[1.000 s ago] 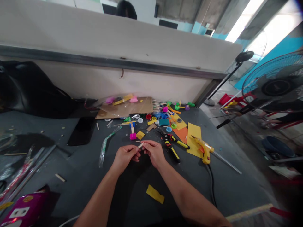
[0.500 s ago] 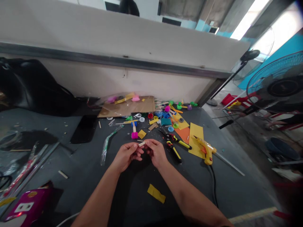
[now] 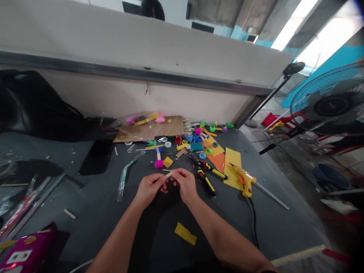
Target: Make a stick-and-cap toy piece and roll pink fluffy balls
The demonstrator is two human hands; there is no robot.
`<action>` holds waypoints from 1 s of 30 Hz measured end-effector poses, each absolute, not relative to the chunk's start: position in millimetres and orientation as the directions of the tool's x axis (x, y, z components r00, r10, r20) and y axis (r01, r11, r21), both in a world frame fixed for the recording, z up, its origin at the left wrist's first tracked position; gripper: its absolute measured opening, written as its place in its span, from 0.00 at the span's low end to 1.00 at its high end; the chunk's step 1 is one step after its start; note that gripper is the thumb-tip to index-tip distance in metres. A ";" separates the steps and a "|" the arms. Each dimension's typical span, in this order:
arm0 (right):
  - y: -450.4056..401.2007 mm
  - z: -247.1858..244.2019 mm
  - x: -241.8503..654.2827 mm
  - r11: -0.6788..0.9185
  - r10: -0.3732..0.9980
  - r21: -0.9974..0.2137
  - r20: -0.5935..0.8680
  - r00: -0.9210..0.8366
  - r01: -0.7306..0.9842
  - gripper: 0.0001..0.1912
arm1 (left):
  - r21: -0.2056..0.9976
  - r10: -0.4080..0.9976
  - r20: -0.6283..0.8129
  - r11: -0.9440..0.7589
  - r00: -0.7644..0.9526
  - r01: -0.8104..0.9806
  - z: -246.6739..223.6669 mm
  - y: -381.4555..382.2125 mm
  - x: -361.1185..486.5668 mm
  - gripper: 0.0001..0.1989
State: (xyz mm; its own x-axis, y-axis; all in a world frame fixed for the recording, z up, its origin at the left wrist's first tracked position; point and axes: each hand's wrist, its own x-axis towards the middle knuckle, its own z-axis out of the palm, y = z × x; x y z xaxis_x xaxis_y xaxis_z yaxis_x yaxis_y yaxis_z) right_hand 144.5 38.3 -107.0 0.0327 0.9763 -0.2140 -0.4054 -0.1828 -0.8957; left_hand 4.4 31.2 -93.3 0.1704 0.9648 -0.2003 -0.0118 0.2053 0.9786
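Between my two hands is a short pale wooden stick (image 3: 168, 174), pinched at either end above the dark table. My left hand (image 3: 150, 189) grips its left end between thumb and fingers. On the other end, the thumb and fingers of my right hand (image 3: 184, 184) close in the same way. Just beyond the fingertips lie another thin stick piece (image 3: 166, 170), a yellow paper square (image 3: 168, 162) and a magenta cap (image 3: 159, 163) with sticks attached. Pliers with yellow-black handles (image 3: 207, 181) rest right of my right hand.
A yellow glue gun (image 3: 247, 182) lies on yellow paper (image 3: 231, 155) at the right, its cord running toward me. Colourful caps and cardboard (image 3: 148, 131) crowd the back. A phone (image 3: 96, 157), a plastic-wrapped tube (image 3: 123, 182) and a purple power box (image 3: 27, 248) are on the left.
The stick has turned slightly and its ends sit closer between my fingertips, both hands still pinching it. The whole view has shifted a little, so the table things appear further left.
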 end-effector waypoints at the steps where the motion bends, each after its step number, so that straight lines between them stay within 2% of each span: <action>1: 38.5 -107.0 145.6 -0.191 0.976 -0.888 -0.218 0.017 -0.419 0.09 | 0.979 0.965 -0.200 0.205 0.169 -0.011 -93.0 31.4 4.2 0.11; 4: 39.7 -106.7 148.6 -0.243 0.967 -0.836 -0.248 -0.055 -0.492 0.13 | 0.977 0.963 -0.209 0.213 0.172 -0.009 -93.2 32.3 3.2 0.11; 7: 41.1 -106.9 151.7 -0.318 0.947 -0.779 -0.291 -0.137 -0.541 0.12 | 0.978 0.962 -0.206 0.205 0.182 0.026 -93.4 32.8 1.3 0.11; 13: 43.0 -106.9 160.4 -0.490 0.871 -0.688 -0.368 -0.325 -0.535 0.13 | 0.984 0.955 -0.175 0.174 0.241 0.028 -93.2 31.6 -2.7 0.10; 17: 42.9 -106.3 162.7 -0.528 0.848 -0.655 -0.375 -0.373 -0.540 0.13 | 0.975 0.928 -0.202 0.220 0.314 -0.025 -95.3 30.3 -2.5 0.10; 22: 41.7 -106.7 159.7 -0.497 0.867 -0.679 -0.365 -0.338 -0.540 0.12 | 0.945 0.899 -0.261 0.312 0.352 -0.097 -97.8 30.2 -2.9 0.10; 30: 39.5 -108.3 152.8 -0.313 0.948 -0.812 -0.302 -0.105 -0.493 0.10 | 0.949 0.925 -0.273 0.304 0.266 -0.083 -96.9 32.2 -1.3 0.10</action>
